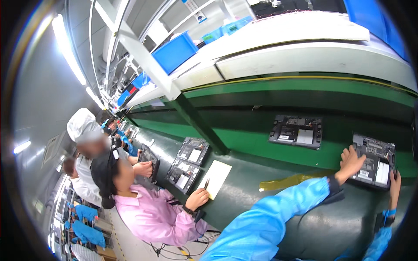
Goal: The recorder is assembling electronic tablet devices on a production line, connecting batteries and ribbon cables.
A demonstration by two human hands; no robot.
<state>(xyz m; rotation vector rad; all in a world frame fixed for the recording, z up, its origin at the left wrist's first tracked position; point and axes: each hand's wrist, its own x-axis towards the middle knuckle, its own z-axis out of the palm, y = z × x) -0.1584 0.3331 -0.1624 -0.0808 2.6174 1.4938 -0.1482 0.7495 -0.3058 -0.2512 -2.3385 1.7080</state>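
At the right, an opened flat black electronic device [371, 162], with its circuit board, dark label-bearing parts and a white panel showing, sits tilted at the edge of the green conveyor belt. My left hand [351, 162] grips its left edge, the fingers lying along the side. My right hand [395, 188] is at its lower right edge, fingers closed around that side. A thin dark shape shows by those fingers; I cannot make out what it is. Further left on the belt lies a similar opened device [296, 132], touched by neither hand.
A yellow translucent strip [289, 182] lies on the dark green bench [248, 174]. To my left, a person in pink [150, 213] holds a pen over a pale sheet [217, 176], beside more opened devices [188, 163]. A slanted post [198, 124] rises from the bench. Blue bins [175, 52] stand on the shelf above.
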